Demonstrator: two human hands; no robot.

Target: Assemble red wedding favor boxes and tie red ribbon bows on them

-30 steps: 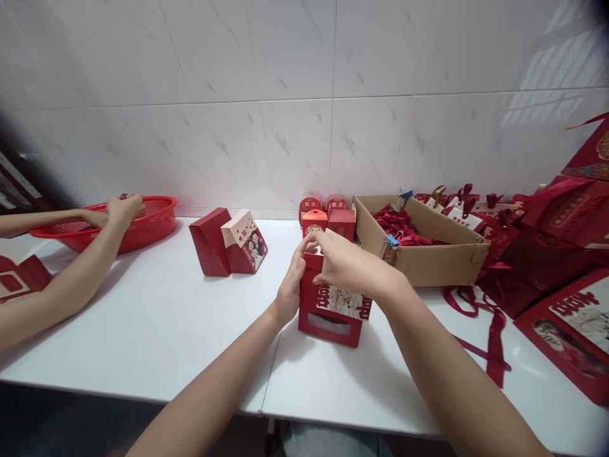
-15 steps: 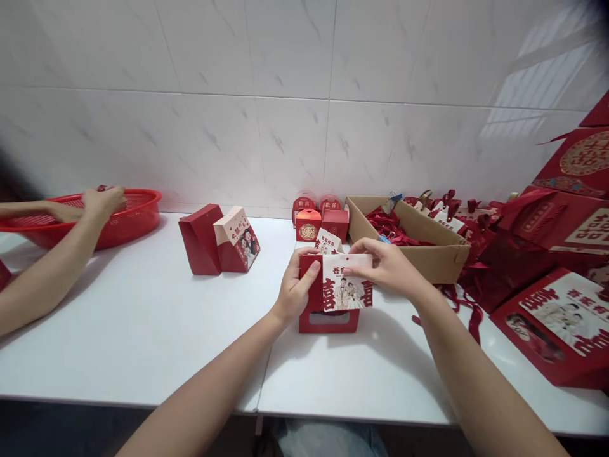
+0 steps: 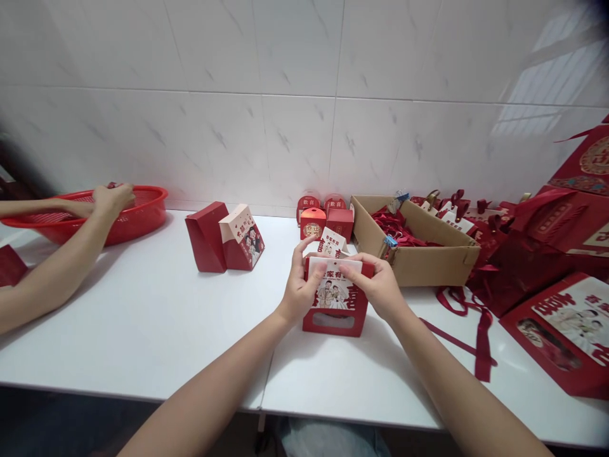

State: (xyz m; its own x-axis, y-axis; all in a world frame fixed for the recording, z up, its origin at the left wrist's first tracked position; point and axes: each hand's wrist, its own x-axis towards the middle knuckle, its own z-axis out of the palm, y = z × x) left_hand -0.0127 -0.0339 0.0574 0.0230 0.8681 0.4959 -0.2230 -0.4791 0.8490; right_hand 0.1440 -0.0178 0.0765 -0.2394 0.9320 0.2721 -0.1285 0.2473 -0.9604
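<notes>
A red gift box (image 3: 310, 324) with a clear oval window stands upright on the white table in front of me. A white printed card (image 3: 333, 297) with a couple in wedding dress lies flat against its upper front. My left hand (image 3: 301, 284) grips the box's left side, thumb on the card. On the opposite side, my right hand (image 3: 379, 285) is closed at the top right, its thumb pressing the card and its fingers behind the upper edge. Just behind the box's top, another similar card (image 3: 334, 238) shows in part.
Small red boxes (image 3: 313, 222) stand by the wall, beside a cardboard box (image 3: 432, 265) of red ribbons. Two house-shaped boxes (image 3: 206, 238) stand left. Another person's hands (image 3: 113, 202) are over a red basket (image 3: 143, 219). Loose ribbon (image 3: 483, 346) and red gift bags (image 3: 578, 247) lie right.
The card has shifted left and now lies centred across the box front. My right hand has come left and now grips the box's edge too. The view has turned slightly.
</notes>
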